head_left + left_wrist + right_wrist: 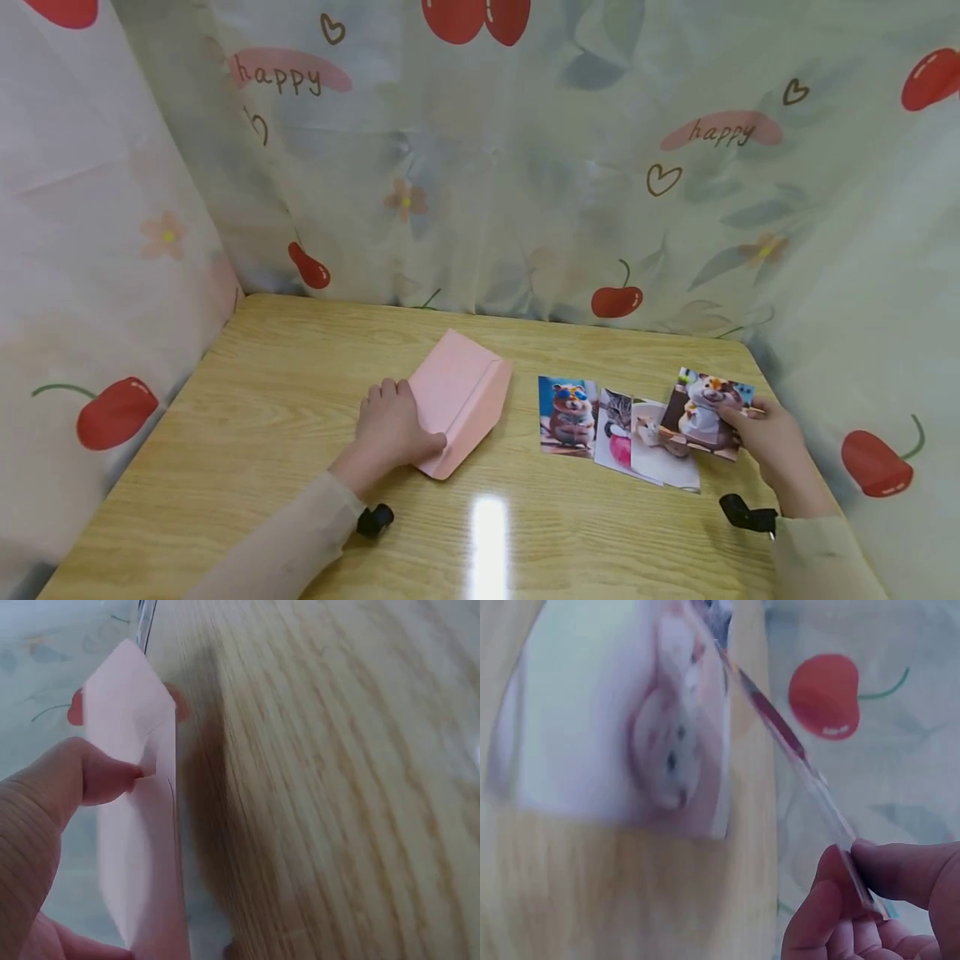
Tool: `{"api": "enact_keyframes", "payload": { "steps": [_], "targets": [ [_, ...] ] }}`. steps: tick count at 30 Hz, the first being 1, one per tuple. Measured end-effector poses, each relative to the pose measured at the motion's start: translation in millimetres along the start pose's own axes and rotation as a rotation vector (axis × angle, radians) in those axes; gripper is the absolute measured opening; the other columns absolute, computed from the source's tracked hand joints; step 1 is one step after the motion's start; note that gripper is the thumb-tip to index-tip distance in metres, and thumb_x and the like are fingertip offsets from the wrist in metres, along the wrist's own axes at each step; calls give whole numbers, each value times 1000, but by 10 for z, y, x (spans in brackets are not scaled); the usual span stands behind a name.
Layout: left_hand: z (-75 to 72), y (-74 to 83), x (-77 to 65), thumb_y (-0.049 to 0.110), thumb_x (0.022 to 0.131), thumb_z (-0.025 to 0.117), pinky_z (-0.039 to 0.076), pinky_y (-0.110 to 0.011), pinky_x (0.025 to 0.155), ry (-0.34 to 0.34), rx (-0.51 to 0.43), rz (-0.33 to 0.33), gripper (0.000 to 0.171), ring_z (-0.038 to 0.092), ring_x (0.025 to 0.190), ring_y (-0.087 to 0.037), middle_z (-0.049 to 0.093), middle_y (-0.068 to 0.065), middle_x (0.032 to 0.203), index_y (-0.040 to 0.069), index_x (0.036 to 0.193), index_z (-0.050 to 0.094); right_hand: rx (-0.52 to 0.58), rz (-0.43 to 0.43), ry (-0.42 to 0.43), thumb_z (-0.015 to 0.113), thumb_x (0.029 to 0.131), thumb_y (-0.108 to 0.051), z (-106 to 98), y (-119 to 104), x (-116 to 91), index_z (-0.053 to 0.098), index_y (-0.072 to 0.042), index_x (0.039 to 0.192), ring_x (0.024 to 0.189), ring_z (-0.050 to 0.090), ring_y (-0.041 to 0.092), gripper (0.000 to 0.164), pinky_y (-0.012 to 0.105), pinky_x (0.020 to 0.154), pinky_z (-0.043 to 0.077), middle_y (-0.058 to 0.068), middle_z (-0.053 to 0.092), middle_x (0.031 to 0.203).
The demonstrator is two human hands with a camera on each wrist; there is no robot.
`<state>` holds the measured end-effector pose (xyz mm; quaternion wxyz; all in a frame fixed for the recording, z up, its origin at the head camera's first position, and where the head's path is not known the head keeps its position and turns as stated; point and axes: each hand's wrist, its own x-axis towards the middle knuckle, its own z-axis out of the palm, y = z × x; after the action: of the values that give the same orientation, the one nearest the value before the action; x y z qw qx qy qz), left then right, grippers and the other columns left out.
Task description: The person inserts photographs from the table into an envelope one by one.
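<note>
Left hand (386, 429) grips envelope (457, 375), long axis slanting away rightward; right hand (774, 446), well apart, pinches hamster card (703, 410).

A left hand (393, 429) grips the pink envelope (457, 375); right of the envelope lie three photo cards (567, 421); farther right of it, a right hand (774, 446) pinches another card (701, 417).

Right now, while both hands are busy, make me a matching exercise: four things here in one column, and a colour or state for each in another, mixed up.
Things:
1. Left hand
2. Right hand
3. Envelope
4. Table

Colours and states:
A. Pink
B. Holding a photo
C. Wood-grained
D. Gripping the envelope

Right pairs: 1-D, 2-B, 3-A, 4-C
</note>
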<state>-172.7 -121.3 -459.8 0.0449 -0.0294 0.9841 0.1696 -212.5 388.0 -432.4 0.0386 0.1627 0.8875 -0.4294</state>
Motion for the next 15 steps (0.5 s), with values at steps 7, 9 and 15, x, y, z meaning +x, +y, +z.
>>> {"api": "enact_keyframes", "payload": {
  "steps": [7,9,15],
  "targets": [
    [-49,1,-28,56,63,74,36,-51,94,94,3,49,105,40,109,-40,45,-25,121,-10,135,36,100,-89,3,57,96,-39,253,-284,-6,39,8,136,80,57,4,65,25,68,52,11,57,109],
    [-62,4,-31,56,64,73,36,-50,95,105,11,52,104,41,109,-40,45,-26,122,-10,136,36,156,-104,0,58,95,-39,341,-398,-30,40,7,136,83,57,4,65,24,70,52,9,57,110],
    [-66,5,-28,58,66,73,37,-50,96,113,19,54,104,41,110,-38,45,-25,122,-9,136,36,307,-149,-61,59,95,-37,597,-726,-124,37,4,139,91,60,7,64,23,75,52,9,58,114]
  ]
}}
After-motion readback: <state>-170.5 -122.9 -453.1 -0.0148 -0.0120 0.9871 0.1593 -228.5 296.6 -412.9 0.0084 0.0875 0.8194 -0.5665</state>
